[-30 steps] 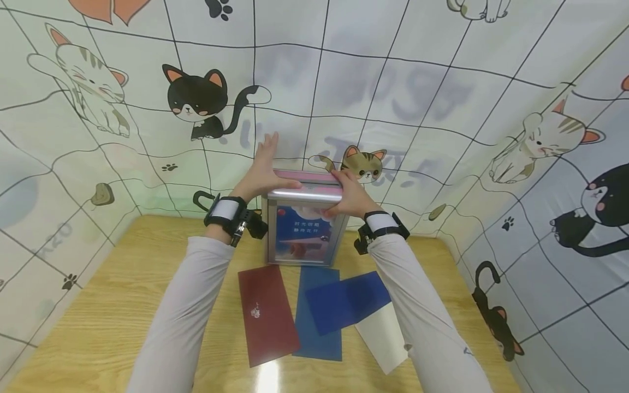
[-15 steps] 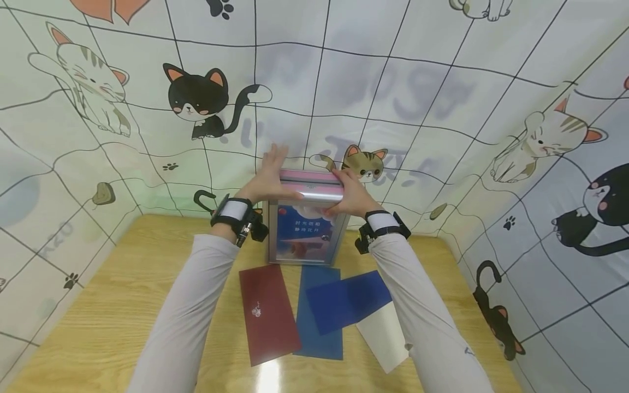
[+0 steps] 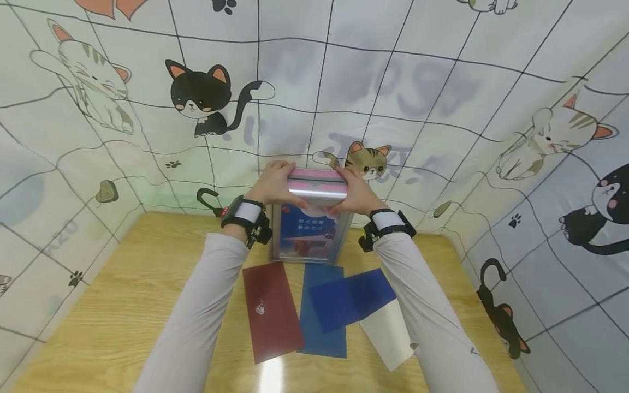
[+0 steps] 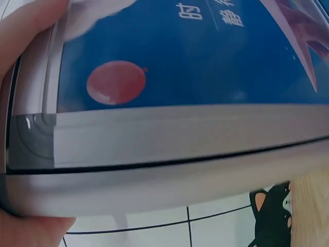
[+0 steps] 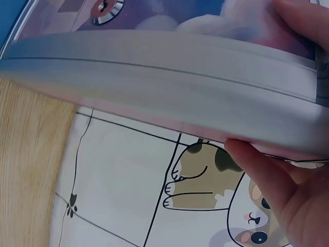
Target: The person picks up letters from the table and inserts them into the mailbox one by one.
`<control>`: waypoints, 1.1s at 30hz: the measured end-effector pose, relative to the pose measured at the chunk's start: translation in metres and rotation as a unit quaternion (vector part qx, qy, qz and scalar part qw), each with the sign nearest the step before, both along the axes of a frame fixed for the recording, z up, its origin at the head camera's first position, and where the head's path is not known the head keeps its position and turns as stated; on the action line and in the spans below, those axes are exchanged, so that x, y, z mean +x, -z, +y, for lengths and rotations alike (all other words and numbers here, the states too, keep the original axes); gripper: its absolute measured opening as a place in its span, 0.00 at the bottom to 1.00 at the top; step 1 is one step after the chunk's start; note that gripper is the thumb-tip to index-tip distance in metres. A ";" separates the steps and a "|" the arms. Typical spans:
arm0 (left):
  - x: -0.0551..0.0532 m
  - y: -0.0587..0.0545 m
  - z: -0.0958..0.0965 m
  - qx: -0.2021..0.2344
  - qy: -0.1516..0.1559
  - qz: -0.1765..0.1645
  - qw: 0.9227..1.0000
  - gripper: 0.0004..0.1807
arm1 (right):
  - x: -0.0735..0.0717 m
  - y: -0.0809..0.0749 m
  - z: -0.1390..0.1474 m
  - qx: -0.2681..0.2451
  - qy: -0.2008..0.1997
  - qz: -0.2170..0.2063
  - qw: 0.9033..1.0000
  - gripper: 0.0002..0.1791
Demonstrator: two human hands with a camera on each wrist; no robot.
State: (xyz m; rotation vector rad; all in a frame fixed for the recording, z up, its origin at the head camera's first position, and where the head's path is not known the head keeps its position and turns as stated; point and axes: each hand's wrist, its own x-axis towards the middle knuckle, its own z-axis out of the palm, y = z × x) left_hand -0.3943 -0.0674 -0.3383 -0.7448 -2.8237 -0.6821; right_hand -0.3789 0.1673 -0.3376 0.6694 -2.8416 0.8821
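Cats and dark grid lines are printed on the pale backdrop (image 3: pixel 295 71), before which a wood-grain table (image 3: pixel 162 284) is placed. A box (image 3: pixel 346 232) is stood upright at the table's rear, near the backdrop. Its front is framed in silver-grey around a blue poster (image 3: pixel 307 228), on which white characters, a red balloon shape and pale clouds are printed; a round metal lock (image 5: pixel 107 7) is set toward the right. Its pink top is crossed by a dark band and edged in rounded silver.

Both upper corners are held. The left one is clasped by the left grip (image 3: pixel 275 184), with its thumb laid at the front and its fingers behind; the right one is clasped likewise by the right grip (image 3: pixel 357 192). Both arms are stretched forward in pale sleeves (image 3: pixel 196 305), and black straps (image 3: pixel 248 215) are worn at the wrists.

Before the box, a red card (image 3: pixel 272 314), a blue card (image 3: pixel 319 338), a darker one (image 3: pixel 351 300) overlapping it, and a white card (image 3: pixel 385 333) are laid.
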 end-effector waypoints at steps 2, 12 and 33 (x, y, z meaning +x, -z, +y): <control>0.000 0.001 0.000 0.006 -0.005 0.001 1.000 0.62 | 0.001 0.001 0.001 -0.001 0.000 0.005 1.000 0.63; 0.005 0.000 0.003 0.006 -0.018 -0.003 1.000 0.60 | 0.004 0.002 0.005 0.016 0.002 0.006 1.000 0.60; 0.006 -0.004 0.002 -0.008 -0.035 -0.006 0.999 0.60 | 0.042 0.042 0.070 0.051 0.048 -0.044 0.997 0.59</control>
